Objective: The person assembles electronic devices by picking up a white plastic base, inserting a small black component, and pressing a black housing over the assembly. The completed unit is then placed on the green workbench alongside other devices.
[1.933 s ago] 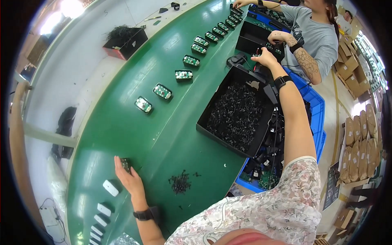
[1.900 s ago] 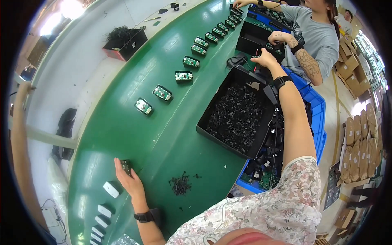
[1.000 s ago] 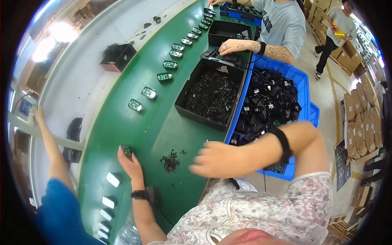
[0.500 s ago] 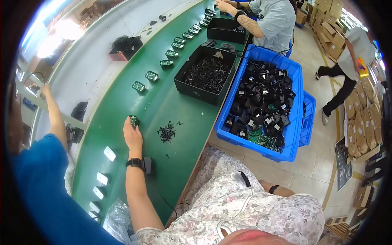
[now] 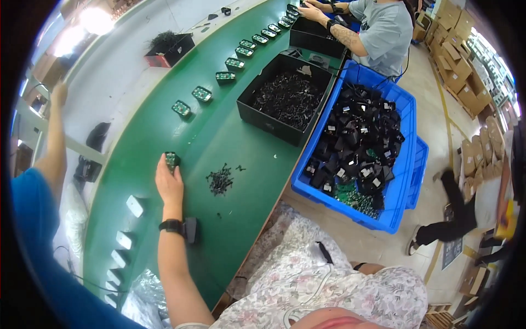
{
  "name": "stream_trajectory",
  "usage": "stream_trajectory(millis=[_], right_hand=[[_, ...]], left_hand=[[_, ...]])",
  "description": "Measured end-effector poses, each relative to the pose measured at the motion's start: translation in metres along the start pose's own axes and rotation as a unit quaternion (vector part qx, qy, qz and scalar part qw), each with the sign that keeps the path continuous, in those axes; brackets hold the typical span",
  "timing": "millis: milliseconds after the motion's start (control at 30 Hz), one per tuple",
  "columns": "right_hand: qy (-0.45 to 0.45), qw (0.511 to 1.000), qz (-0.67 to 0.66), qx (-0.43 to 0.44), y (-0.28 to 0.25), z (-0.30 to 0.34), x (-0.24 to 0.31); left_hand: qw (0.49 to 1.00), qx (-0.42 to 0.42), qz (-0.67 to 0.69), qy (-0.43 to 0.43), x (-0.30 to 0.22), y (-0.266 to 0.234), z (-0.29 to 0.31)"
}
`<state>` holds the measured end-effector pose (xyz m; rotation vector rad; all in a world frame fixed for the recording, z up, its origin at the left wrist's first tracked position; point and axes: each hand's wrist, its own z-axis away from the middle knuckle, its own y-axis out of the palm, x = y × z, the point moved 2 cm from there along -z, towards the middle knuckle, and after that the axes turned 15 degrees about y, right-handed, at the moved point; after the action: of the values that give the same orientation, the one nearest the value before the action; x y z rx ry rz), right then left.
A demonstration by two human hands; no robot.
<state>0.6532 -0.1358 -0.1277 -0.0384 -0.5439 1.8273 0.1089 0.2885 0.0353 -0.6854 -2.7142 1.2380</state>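
Observation:
My left hand (image 5: 170,180) is closed around a small black case with a green circuit board (image 5: 172,159) in it, on the green work table (image 5: 241,214). To the right of this hand lies a heap of small black pieces, seemingly screws (image 5: 220,180). Beside my wrist stands a dark block-shaped item (image 5: 190,230). Farther up, a curved row of similar open cases with circuit boards (image 5: 181,108) runs along the table. White-topped pieces (image 5: 135,206) line the near left. Of my right arm only a bit with a dark band shows; the hand is out of sight.
A black box of small black parts (image 5: 287,96) sits at the table's right edge. Beyond it, a blue crate (image 5: 307,189) is full of black housings. Blue-sleeved co-worker (image 5: 33,208) at left, another co-worker (image 5: 383,33) at the far end, a person walking (image 5: 455,219) at right.
The view has shifted slightly. My left hand stays on the case with the board. The walking person has come nearer, and the blue-sleeved person has moved leftward.

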Motion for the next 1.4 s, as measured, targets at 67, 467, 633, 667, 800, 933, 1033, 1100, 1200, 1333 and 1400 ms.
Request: stream_trajectory(millis=[67,467,633,667,800,933,1033,1100,1200,1333,1400], right_hand=[[-0.001,1.000,-0.008,-0.025,-0.025,0.004,0.010],[0.021,0.972,0.206,0.106,-0.107,-0.016,0.199],[-0.075,0.916,0.331,0.212,-0.075,-0.028,0.289],[-0.116,0.903,0.350,0.222,-0.061,-0.039,0.321],[-0.224,0.874,0.375,0.212,-0.008,-0.049,0.368],[-0.242,0.852,0.415,0.210,0.006,-0.001,0.326],[-0.256,0.846,0.423,0.198,0.004,0.032,0.319],[-0.267,0.848,0.418,0.187,-0.007,0.055,0.320],[-0.274,0.869,0.380,0.158,-0.020,0.089,0.318],[-0.303,0.874,0.353,0.138,-0.037,0.139,0.333],[-0.481,0.781,0.377,0.127,-0.029,0.197,0.359]], left_hand=[[1.000,0.019,-0.012,-0.005,-0.008,-0.005,-0.005],[0.994,0.100,-0.015,-0.051,-0.009,-0.005,-0.023],[0.975,0.139,0.151,-0.081,0.005,-0.006,-0.034],[0.989,0.058,0.095,-0.092,0.000,-0.001,-0.013],[0.982,-0.011,0.058,-0.178,0.003,0.000,0.016],[0.995,-0.010,0.005,-0.102,0.000,0.004,0.019],[0.989,-0.047,-0.086,-0.111,-0.017,-0.035,0.024],[0.987,-0.012,-0.103,-0.120,-0.039,-0.072,0.032],[0.985,0.062,-0.088,-0.138,-0.075,-0.147,0.067],[0.914,0.075,-0.172,-0.359,-0.111,-0.239,0.188],[0.871,0.112,-0.255,-0.404,-0.123,-0.268,0.244]])
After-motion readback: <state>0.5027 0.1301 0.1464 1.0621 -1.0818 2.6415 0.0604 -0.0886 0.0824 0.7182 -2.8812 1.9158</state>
